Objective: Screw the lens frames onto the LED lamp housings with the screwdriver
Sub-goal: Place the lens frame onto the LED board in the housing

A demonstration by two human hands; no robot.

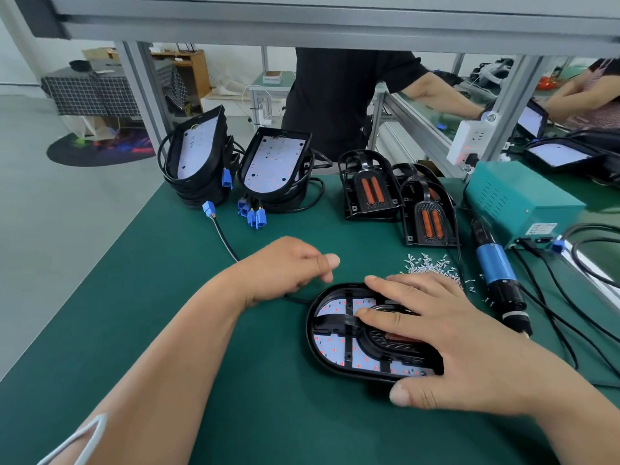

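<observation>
Green matting covers the worktop [161,297]. On it, near the front and right of centre, a black lamp housing [310,333] lies flat with its white LED board facing up. A black lens frame [339,319] sits inside the housing. The right hand [449,340] lies flat across frame and housing, its grip open: the fingers are straight and spread, and the thumb touches the near rim.

The left hand [285,270] rests just beyond the housing's far left edge with its fingers loosely curled. A black cable [224,239] runs under the hand, and I cannot tell whether its grip closes on the cable.

The screwdriver [496,270], dark with a blue band, lies on the worktop to the right of the housing, and neither hand touches it. A heap of small silver screws [429,265] lies between it and the right hand.

Further back on the left, two stacks of housings [198,156] lean upright, with blue plugs [251,214] trailing from them. Spare lens frames [369,187] with orange strips stand at the back centre. A teal box [523,199] sits at the right.
</observation>
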